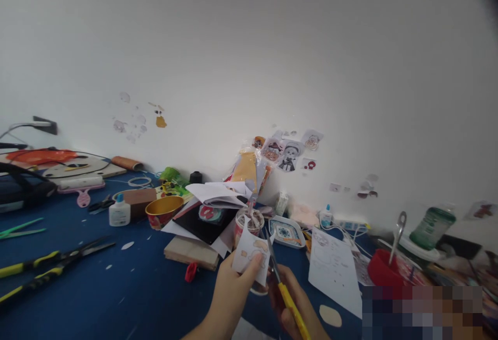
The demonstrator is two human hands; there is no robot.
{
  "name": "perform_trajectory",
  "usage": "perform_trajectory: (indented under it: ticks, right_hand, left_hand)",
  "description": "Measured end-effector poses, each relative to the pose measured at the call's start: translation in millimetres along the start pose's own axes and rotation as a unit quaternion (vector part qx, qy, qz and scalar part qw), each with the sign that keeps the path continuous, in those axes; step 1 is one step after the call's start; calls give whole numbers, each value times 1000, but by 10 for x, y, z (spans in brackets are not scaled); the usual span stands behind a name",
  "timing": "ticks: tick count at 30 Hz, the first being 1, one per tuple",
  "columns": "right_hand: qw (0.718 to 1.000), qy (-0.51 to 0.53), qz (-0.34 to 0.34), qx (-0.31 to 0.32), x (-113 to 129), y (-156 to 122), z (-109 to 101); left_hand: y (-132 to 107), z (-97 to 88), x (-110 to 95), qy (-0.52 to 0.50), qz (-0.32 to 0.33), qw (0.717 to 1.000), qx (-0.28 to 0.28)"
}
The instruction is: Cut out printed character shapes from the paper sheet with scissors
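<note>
My left hand point(232, 289) pinches a small piece of white paper point(244, 257) with tan and outlined shapes printed on it, the thumb lying across its front. Close on the right, my right hand point(290, 301) is wrapped round scissors point(288, 303) with a yellow handle. The grey blades point up and away along the paper's right edge; whether they touch it I cannot tell. Behind the paper stands a cup point(254, 221) with a straw or stick in it, partly hidden. A printed white sheet point(334, 267) lies to the right of my hands.
On the blue table lie large yellow-black shears point(50, 267), green scissors point(23, 230) and a glue bottle point(120, 211). A gold-rimmed bowl point(165, 212), a paper-topped pile point(200, 221), a square dish point(287, 232) and a red container point(383, 270) stand around. Cutouts point(290, 153) stick to the wall.
</note>
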State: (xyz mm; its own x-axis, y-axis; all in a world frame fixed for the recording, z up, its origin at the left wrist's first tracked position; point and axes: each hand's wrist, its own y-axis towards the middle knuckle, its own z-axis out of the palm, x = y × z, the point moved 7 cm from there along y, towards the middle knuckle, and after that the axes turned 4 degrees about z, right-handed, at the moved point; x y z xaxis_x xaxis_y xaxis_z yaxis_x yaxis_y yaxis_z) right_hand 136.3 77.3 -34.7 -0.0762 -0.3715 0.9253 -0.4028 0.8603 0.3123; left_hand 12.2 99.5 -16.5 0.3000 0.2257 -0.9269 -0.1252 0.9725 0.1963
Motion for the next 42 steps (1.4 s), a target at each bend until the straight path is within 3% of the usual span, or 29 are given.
perform_trajectory:
  ticks: [15,23,30,34,37,42]
  right_hand:
    - [999,-7,12,-28,-129,24,-80]
    - [999,-17,31,-10,35,-60,-46]
    - [999,-16,39,-1,-53,-26,27]
    - [1000,-9,5,-5,-51,-5,34]
    - [1000,-30,2,-4,-14,-18,38]
    - [999,-31,14,16,32,-42,79]
  left_hand:
    - [31,6,21,-20,-14,1000,16]
    - [8,67,9,-122,-93,987,46]
    - [-50,-14,68,-125,-23,992,13]
    - [-96,19,102,-152,16,988,35]
    - [-116,59,142,-157,13,986,46]
    - [-80,17,199,-119,-31,992,-11]
